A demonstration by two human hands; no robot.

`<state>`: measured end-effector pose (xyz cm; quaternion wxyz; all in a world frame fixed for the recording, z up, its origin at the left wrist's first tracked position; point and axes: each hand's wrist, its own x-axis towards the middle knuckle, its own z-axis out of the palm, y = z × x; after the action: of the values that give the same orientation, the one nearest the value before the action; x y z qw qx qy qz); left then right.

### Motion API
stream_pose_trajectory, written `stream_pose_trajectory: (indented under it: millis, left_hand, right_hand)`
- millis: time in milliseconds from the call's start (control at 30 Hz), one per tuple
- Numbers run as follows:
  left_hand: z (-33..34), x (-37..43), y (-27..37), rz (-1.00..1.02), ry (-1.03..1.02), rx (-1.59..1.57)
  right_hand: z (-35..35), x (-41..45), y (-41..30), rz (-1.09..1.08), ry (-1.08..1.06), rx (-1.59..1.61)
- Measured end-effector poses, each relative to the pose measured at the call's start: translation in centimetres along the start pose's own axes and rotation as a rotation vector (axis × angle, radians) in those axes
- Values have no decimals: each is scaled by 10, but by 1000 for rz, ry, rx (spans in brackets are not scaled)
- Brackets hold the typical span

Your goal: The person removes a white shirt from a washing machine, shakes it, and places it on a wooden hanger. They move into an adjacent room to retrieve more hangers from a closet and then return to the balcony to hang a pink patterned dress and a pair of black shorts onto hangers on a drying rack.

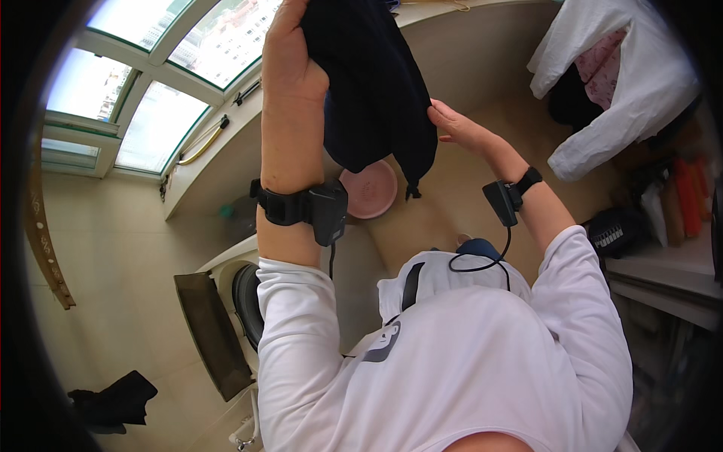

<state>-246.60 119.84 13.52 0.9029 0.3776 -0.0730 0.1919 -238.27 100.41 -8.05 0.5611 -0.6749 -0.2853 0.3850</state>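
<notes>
A dark navy or black garment [373,85] hangs in front of me from the top of the view, its upper part cut off. My left hand [291,39] is raised along the garment's left side, with the fingers beyond the top edge. Against the garment's right edge are the fingertips of my right hand [460,127]; whether they pinch the cloth is hidden. A dark knotted cord or tie end [413,191] dangles from the garment's lower tip. Each forearm wears a black strapped device, the left one [329,212] and the right one [501,200], with cables.
A pink basin [370,192] is below the garment. To the left are windows [164,121] above a ledge and a washing machine [245,305] with its lid raised. White clothing [638,73] hangs at upper right, above a shelf [666,271] holding a black Puma cap [615,233].
</notes>
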Motion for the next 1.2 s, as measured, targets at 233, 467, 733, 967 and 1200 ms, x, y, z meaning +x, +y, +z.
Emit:
stream_pose_trajectory:
  millis: [233,467,733,967,1200]
  left_hand:
    - [-24,3,8,-6,61,-72]
    - [-52,5,-14,151,526,108]
    - [-90,20,-37,370,582,242]
    - [-88,24,-61,472,496,514]
    - [-96,21,-74,465,476,613]
  right_hand:
    - [16,9,10,48,-155,117]
    - [42,4,-5,-197,186,142]
    - [133,-71,-93,-290,53,45]
    - [147,-66,-94,-396,250,154]
    - [147,-69,-91,-443,336,99]
